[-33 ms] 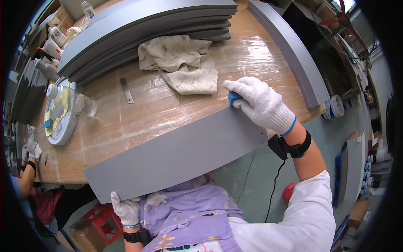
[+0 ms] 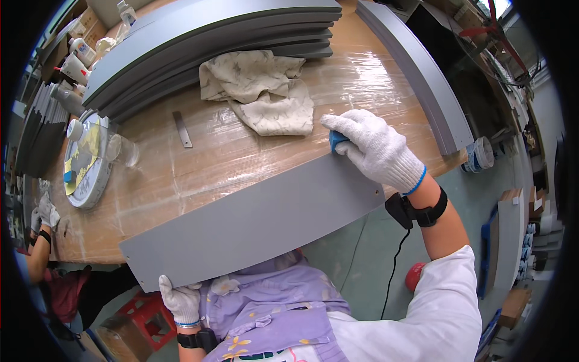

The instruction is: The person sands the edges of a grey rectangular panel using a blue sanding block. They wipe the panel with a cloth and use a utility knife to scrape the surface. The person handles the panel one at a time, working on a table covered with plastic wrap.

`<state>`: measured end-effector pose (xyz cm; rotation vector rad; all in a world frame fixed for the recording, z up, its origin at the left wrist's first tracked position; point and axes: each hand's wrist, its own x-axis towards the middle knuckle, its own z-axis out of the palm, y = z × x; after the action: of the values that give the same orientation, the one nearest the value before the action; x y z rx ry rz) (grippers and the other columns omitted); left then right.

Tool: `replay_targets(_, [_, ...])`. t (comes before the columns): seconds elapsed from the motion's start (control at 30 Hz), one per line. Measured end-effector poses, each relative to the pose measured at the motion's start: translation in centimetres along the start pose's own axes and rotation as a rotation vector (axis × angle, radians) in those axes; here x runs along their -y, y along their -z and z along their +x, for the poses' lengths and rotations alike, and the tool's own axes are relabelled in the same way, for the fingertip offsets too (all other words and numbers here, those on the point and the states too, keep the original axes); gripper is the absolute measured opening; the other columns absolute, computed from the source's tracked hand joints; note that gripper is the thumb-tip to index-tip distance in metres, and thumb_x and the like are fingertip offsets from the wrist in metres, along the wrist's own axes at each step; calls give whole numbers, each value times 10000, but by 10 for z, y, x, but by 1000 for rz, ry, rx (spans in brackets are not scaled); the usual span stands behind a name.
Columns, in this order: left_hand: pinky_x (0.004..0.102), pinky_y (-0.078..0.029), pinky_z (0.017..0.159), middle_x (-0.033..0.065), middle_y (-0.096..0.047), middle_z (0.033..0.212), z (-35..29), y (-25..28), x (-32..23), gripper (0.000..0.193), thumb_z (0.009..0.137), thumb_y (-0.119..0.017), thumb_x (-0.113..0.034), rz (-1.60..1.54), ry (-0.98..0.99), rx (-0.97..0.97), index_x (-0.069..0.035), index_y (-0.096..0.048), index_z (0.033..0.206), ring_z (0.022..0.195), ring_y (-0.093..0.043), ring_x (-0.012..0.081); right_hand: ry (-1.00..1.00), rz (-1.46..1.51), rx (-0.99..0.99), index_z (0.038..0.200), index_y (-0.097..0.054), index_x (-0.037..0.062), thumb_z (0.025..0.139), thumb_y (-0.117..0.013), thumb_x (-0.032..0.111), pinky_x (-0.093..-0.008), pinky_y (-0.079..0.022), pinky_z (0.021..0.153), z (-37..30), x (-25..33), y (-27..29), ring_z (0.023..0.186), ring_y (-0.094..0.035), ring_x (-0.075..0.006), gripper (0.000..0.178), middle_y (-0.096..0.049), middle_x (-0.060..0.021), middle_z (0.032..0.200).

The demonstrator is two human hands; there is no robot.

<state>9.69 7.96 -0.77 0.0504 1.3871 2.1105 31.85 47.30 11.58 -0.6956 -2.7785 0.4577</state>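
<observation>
Table (image 2: pixel 157 175): blue block (image 2: pixel 336 141) in right grip (image 2: pixel 375 145), at panel (image 2: pixel 253 220) edge.

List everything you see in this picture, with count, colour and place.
Table: 1, brown, centre
Panel: 1, grey, across table's near edge
Block: 1, blue, at panel's far edge
Panel stack: 1, grey, table's far side
Long board: at least 1, grey, table's right
Cloth: 1, stained off-white, table's middle
Metal strip: 1, silver, left of cloth
Tub: 1, whitish, table's left
Small block: 1, blue-grey, on tub
Cup: 1, clear, right of tub
Bottles: several, white or clear, upper left
Stool: 1, red, lower left
Co-worker's hands: 2, white gloves, far left
Rim items: many, mixed, too small to name
Apron: 1, purple, lower centre
Left hand: 1, white glove, at panel's near edge
Right hand: 1, white glove, gripping block
</observation>
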Motion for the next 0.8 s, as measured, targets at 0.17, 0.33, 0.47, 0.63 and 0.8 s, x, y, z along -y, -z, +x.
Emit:
replay_targets(0.17, [285, -309, 458, 33, -524, 669, 1, 3, 0, 332, 972, -488, -444, -54, 43, -33, -119, -551, 937, 514, -403, 150, -1, 2, 14, 1254, -576, 112, 794, -658, 17, -368, -510, 878, 2, 5, 1, 996, -607, -307, 477, -610, -117, 1081])
replay_targets(0.33, [287, -319, 471, 32, -531, 702, 1, 7, 0, 332, 967, -491, -447, -67, 65, -30, -120, -550, 960, 532, -405, 149, 71, -45, -45, 1223, -585, 119, 803, -652, 69, -394, -538, 799, 1, 0, -1, 947, -620, -308, 429, -611, -104, 1017])
replay_targets(0.47, [285, -323, 472, 36, -534, 699, 1, 5, 0, 336, 968, -489, -449, -50, 59, -13, -119, -552, 959, 531, -408, 150, 65, -51, -42, 1219, -588, 119, 802, -649, 62, -391, -537, 798, 1, 2, -1, 942, -617, -305, 425, -608, -101, 1013])
replay_targets(0.63, [286, -326, 472, 40, -538, 697, 2, 12, 2, 329, 975, -484, -436, -49, 39, 28, -115, -555, 959, 533, -418, 152, 99, -33, -57, 1218, -588, 106, 796, -651, 46, -384, -529, 820, 1, 4, -1, 951, -609, -303, 430, -607, -93, 1002])
replay_targets(0.8, [287, -324, 477, 38, -542, 707, 3, 12, 0, 317, 976, -486, -426, -68, 56, 65, -117, -557, 966, 537, -417, 153, 81, -40, -58, 1225, -586, 101, 794, -649, 35, -389, -520, 829, 1, 2, 1, 955, -604, -312, 441, -606, -107, 995])
